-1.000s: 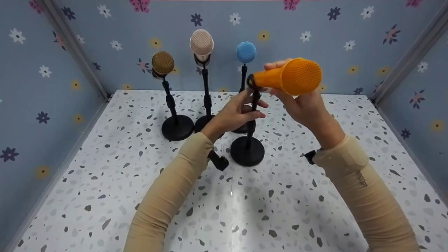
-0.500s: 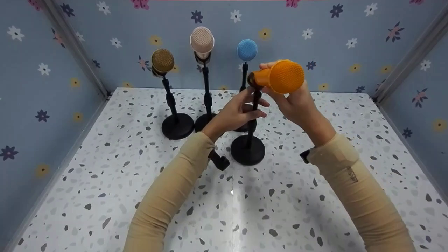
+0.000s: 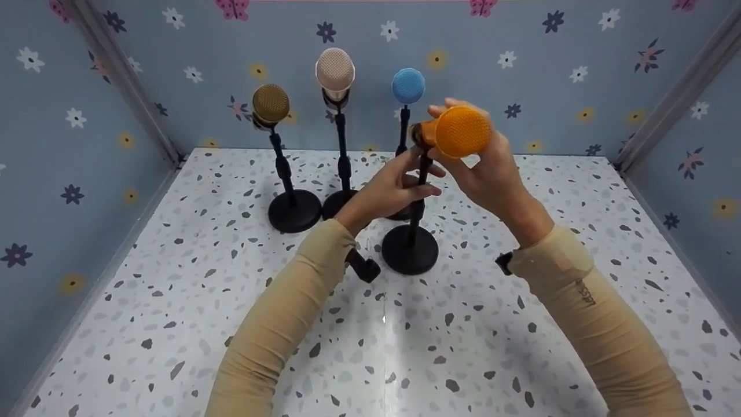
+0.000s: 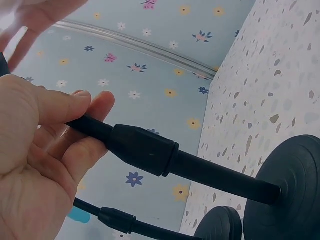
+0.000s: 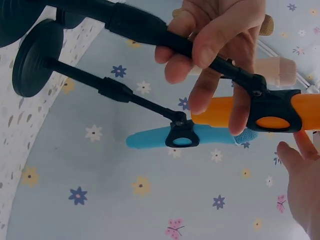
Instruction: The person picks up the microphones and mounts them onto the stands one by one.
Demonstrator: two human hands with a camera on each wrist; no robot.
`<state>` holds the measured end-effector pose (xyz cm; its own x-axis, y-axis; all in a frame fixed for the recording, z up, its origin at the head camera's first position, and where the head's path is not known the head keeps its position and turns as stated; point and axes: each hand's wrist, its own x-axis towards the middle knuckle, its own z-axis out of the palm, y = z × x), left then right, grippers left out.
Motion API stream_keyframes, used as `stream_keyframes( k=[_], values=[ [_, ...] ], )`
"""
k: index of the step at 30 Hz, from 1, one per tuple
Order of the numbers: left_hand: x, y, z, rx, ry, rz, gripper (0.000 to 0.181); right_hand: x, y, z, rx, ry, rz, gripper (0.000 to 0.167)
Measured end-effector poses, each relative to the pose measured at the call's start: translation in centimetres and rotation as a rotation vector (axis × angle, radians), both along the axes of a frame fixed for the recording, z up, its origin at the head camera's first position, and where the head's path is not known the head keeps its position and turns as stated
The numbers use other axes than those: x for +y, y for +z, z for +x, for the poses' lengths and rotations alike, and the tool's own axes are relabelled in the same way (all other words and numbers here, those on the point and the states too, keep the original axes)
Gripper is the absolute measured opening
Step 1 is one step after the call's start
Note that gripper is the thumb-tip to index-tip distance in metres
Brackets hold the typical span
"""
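Observation:
An orange microphone [image 3: 463, 132] lies in the black clip [image 5: 275, 111] at the top of a stand, its mesh head toward the head camera. My right hand [image 3: 499, 171] holds the microphone near its head; the right wrist view shows only part of that hand at the edge. Below the clip, my left hand [image 3: 383, 188] grips the upper pole of the microphone stand [image 4: 145, 150] between thumb and fingers. The stand's round black base [image 3: 410, 250] is on the speckled table. In the right wrist view, the orange handle's rear end passes behind left-hand fingers.
Behind stand three more microphones on black stands: a brown-gold one [image 3: 271, 103] at left, a pale pink one [image 3: 335, 70] in the middle, a blue one [image 3: 408, 86] near the left hand. Flowered panels [image 3: 538, 87] enclose the speckled table [image 3: 191, 278].
The orange microphone has swung so its head moved left and faces the camera more. My right hand went left with it. The left hand stays on the pole.

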<state>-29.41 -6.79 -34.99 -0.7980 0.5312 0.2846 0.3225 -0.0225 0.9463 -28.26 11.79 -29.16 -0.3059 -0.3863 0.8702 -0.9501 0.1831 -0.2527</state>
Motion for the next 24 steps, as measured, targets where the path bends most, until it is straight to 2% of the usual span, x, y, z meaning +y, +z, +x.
stream_keyframes(
  k=[9,13,18,24],
  values=[
    [0.1,-0.2,-0.1,-0.006,0.011,-0.002,0.075,-0.8,-0.5,-0.5,0.021,-0.014,-0.030,0.049],
    [0.1,-0.2,-0.2,0.013,0.013,-0.010,0.075,-0.9,-0.8,-1.1,0.003,-0.008,-0.037,0.047],
    [0.2,-0.2,-0.1,0.013,0.020,-0.027,0.071,-0.6,-1.0,-1.4,-0.032,-0.004,-0.033,0.045],
    [0.1,-0.3,-0.1,0.003,0.030,-0.023,0.074,-0.7,-1.1,-1.6,-0.036,-0.005,-0.040,0.045]
  ],
)
